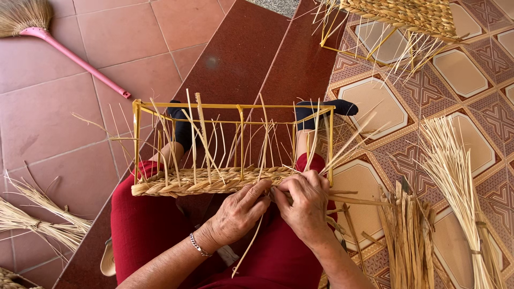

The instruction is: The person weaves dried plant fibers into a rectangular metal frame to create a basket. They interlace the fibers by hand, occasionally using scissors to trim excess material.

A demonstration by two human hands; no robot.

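Note:
A yellow wire frame (235, 106) rests across my knees, with a braided straw band (182, 183) woven along its near bottom edge and thin straw stakes sticking up through it. My left hand (241, 211) pinches straw strands at the near edge of the braid, a silver bracelet on its wrist. My right hand (305, 203) presses beside it, fingers closed on the same straw strands by the frame's right corner. A loose strand (247, 251) hangs down between my wrists.
A bundle of flat straw strips (409, 235) and a sheaf of fine straw (455, 187) lie on the patterned tiles to the right. Another woven frame (401, 16) sits top right. A pink-handled broom (64, 48) lies top left, more straw (37, 225) at left.

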